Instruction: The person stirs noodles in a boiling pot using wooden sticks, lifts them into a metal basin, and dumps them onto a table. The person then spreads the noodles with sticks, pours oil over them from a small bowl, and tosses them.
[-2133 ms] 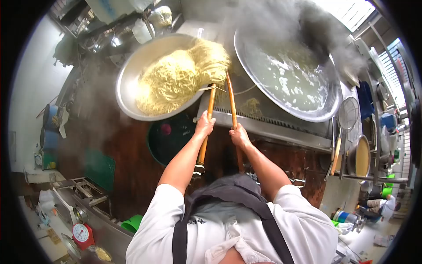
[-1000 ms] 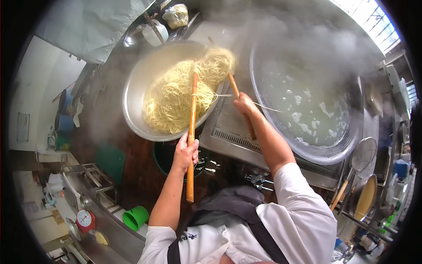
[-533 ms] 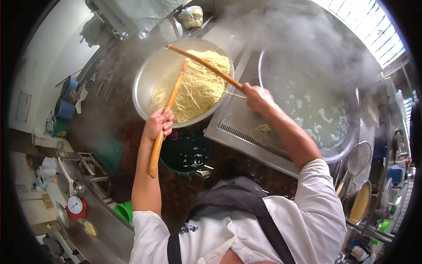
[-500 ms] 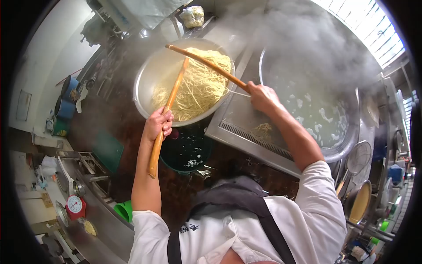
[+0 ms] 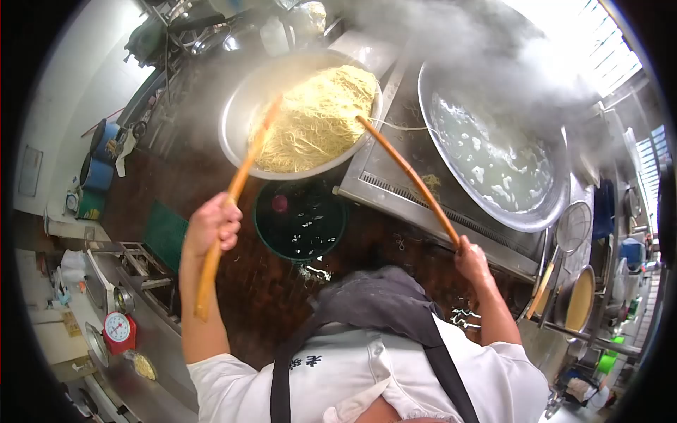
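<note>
— What is differing from half a second back?

— The right hand (image 5: 471,259) is now sitting low, near the apron, gripping the end of its long orange wooden stick (image 5: 409,180); earlier it was up beside the round steel basin (image 5: 236,120).

— And the other side?

— The left hand (image 5: 211,224) is sitting lower too. The sticks are no longer crossing over the pale yellow noodles (image 5: 317,116), which are now lying heaped.

Wearing a white short-sleeved shirt with small dark characters printed on the chest, under a dark grey apron with broad dark straps over both shoulders. Bare forearms, left hand (image 5: 214,223) and right hand (image 5: 471,259) ungloved.
</note>
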A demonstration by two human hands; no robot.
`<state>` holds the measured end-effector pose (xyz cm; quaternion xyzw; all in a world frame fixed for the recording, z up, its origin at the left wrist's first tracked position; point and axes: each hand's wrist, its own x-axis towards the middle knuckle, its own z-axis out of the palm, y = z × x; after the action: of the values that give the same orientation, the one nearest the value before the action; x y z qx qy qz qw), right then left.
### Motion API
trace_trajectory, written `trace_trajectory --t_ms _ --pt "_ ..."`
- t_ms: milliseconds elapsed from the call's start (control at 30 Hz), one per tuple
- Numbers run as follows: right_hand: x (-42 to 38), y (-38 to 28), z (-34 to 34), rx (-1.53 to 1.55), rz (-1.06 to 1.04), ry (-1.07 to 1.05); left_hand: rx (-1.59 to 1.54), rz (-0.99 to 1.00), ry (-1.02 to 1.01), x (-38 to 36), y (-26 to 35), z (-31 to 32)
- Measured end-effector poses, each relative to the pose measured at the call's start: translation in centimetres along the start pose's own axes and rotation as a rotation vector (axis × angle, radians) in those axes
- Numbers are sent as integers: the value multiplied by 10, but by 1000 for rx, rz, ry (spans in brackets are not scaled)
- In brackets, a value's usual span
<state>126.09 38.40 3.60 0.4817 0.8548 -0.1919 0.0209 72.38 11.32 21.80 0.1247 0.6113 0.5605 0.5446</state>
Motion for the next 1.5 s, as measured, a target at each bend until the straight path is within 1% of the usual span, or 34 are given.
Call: trace_trajectory --t_ms 33,67,100,133,167,200,233,267,300,333,400,467,533,567,600,667,700,800,833,900,933,967,1033,1133,1167,1233,1300,1367,1400,1433,1467,1500 --pt "2 -5 -20 21 -18 38 -8 74 8 -13 19 10" --pt "10 -9 -36 89 -31 58 13 86 47 -20 28 19" --pt "24 -6 -46 100 -61 105 50 42 62 -19 25 18" --pt "44 -9 -62 104 -37 91 87 -5 76 -17 20 15" --pt "63 -11 -75 -17 -112 194 124 -54 90 -15 15 11" --pt "88 -6 -88 -38 -148 203 94 -119 77 -14 14 4" --pt "119 -6 -100 -130 -96 191 97 -150 78 -17 12 6" --pt "148 -16 -120 -201 2 101 102 -179 79 -22 10 10" --pt "176 -30 -139 -229 23 52 107 -210 79 -25 7 15" --pt "212 -29 -145 -263 17 9 75 -206 58 -26 1 22" --pt "289 -26 -138 -372 -121 38 -47 -205 15 -28 -8 40" --pt "360 -51 -129 -393 -122 -88 -75 -228 35 -31 -13 65" --pt "417 -78 -103 -357 -211 -51 -85 -250 61 -29 -18 92" --pt "463 -72 -67 -354 -264 -16 -90 -258 86 -30 -20 102" --pt "474 -88 -64 -341 -276 -9 -129 -247 50 -31 -26 102" --pt "505 -88 -44 -247 -274 94 -151 -230 81 -36 -29 111" --pt "508 -89 -43 -206 -267 146 -158 -214 95 -39 -30 114" --pt "493 -75 -60 -230 -359 157 -177 -149 148 -42 -42 112" --pt "477 -74 -70 -248 -391 167 -181 -96 185 -43 -43 113" --pt "418 -76 -98 -262 -454 142 -194 9 250 -44 -47 119" --pt "387 -78 -108 -232 -421 146 -193 100 233 -46 -47 117" --pt "359 -79 -114 -205 -390 145 -197 132 258 -48 -41 114" --pt "318 -83 -123 -128 -287 129 -210 262 234 -48 -28 104" --pt "259 -82 -133 -59 -181 182 -195 220 192 -46 -14 94" --pt "242 -74 -130 -56 -162 182 -145 159 216 -47 -20 90" --pt "208 -52 -118 -49 -130 178 -135 108 116 -49 -49 70" --pt "180 -35 -105 -45 -80 249 -131 26 84 -55 -72 59" --pt "179 -19 -97 -105 8 204 -91 -7 33 -56 -92 47" --pt "177 -26 -106 -128 62 183 -6 9 30 -56 -97 45" --pt "183 -27 -108 -152 63 248 0 -3 23 -60 -100 43" --pt "191 -41 -120 -200 116 236 0 -12 21 -64 -102 42" --pt "218 -31 -120 -269 70 250 6 -7 19 -63 -100 43"
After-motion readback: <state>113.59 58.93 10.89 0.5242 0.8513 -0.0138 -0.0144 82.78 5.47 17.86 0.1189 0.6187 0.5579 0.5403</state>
